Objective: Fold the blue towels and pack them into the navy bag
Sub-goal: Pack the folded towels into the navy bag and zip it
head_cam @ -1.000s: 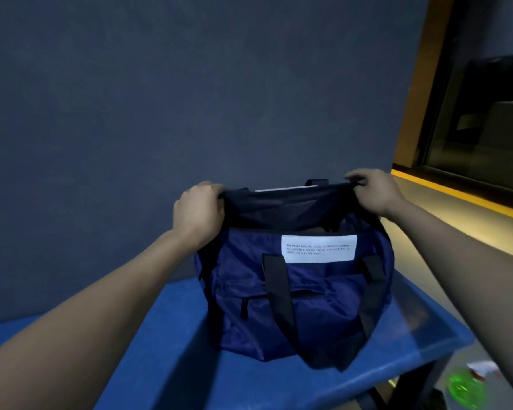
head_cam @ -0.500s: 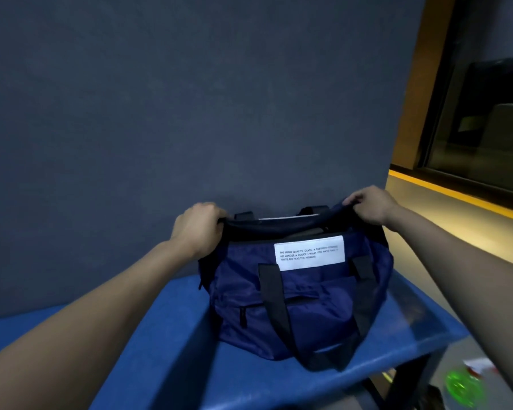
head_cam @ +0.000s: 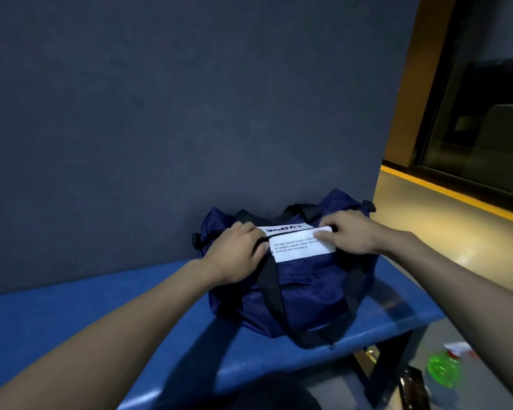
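Sitting on the blue padded desk (head_cam: 101, 327), toward its right end and back against the dark grey wall (head_cam: 160, 113): a navy fabric bag (head_cam: 305, 294) with black webbing straps (head_cam: 268, 287). Two white printed labels at the top of the bag, the nearer one (head_cam: 301, 247) with small black lines of text, the farther one (head_cam: 285, 228) showing larger letters upside down. Mouth of the bag drawn together, the two labels nearly meeting along the top seam (inside of the bag not visible, so no telling what it contains).

Left hand (head_cam: 236, 254) lying over the top left part of the bag, fingers curled down around the gathered fabric beside the labels, gripping it. Right hand (head_cam: 348, 235) at the top right, fingers bent and pinching the right end of the labelled edge, thumb side toward the seam. Both forearms bare, reaching in from the lower corners of the view.

Near strap hanging in a loop down the front face of the bag to the desk's front edge. Black buckle (head_cam: 369, 206) at the bag's far right corner.

On the floor (head_cam: 427, 208) past the desk's right end: a translucent green round object (head_cam: 443, 369), blurred, with a white and red scrap (head_cam: 458, 348) just beside it. Yellow stripe (head_cam: 456, 196) running along the floor below a dark glass panel (head_cam: 486, 113).
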